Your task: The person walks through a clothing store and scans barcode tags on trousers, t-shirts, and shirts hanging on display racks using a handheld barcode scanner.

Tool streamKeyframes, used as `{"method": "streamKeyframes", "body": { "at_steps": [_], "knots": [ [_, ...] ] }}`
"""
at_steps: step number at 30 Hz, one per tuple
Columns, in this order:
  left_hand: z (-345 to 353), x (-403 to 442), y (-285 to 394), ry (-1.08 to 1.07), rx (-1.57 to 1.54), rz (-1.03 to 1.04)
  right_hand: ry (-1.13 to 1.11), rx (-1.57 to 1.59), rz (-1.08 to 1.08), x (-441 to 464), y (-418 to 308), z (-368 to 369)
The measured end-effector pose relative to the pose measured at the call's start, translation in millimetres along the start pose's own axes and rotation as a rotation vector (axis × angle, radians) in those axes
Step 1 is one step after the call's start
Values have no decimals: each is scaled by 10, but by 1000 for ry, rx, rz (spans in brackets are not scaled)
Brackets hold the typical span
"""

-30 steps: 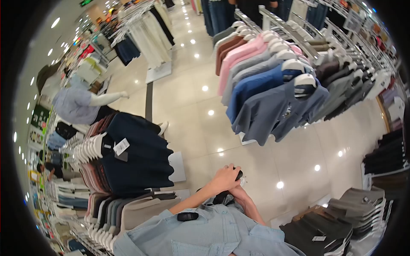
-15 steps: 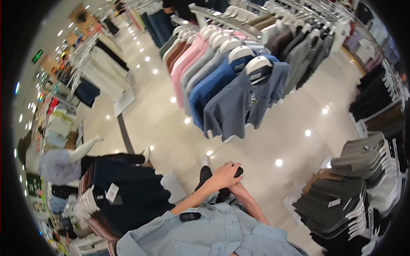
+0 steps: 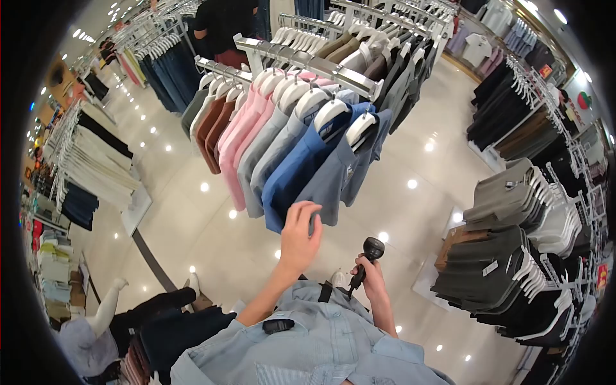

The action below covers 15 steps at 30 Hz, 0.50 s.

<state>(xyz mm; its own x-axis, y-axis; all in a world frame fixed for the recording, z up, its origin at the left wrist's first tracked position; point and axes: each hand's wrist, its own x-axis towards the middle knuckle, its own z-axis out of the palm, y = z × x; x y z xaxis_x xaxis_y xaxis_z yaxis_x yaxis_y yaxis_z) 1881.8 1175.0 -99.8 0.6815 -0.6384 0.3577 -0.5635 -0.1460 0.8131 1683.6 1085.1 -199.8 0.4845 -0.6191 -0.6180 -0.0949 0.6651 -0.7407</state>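
My right hand is wrapped round the handle of a black handheld device with a rounded head; its exact kind is unclear. It sits low in front of my body, head end up, and a dark strap or cord hangs below the grip. Raised in front of the rack, my left hand has bent fingers with the thumb apart and nothing in them. Its fingertips overlap the lower edges of a blue shirt and a grey-blue shirt; I cannot tell whether they touch.
A metal rack holds pink, brown, grey and blue shirts on white hangers. Dark folded-over garments hang at the right, near a cardboard box. At lower left are a mannequin and dark clothes. A person in black stands behind the rack.
My hands, together round the black object before, are now apart. The left has risen toward the shirts; the right holds the device at the right. The view has shifted, bringing the rack's bar into sight.
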Motion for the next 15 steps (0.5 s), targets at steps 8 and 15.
{"method": "streamKeyframes", "body": {
  "at_steps": [8,15],
  "knots": [
    [-151,372,-509,-77,223,124,-50,92,32,-90,357,876],
    [-249,612,-917,-238,52,-55,-6,210,-7,-161,552,1298]
  ]
}}
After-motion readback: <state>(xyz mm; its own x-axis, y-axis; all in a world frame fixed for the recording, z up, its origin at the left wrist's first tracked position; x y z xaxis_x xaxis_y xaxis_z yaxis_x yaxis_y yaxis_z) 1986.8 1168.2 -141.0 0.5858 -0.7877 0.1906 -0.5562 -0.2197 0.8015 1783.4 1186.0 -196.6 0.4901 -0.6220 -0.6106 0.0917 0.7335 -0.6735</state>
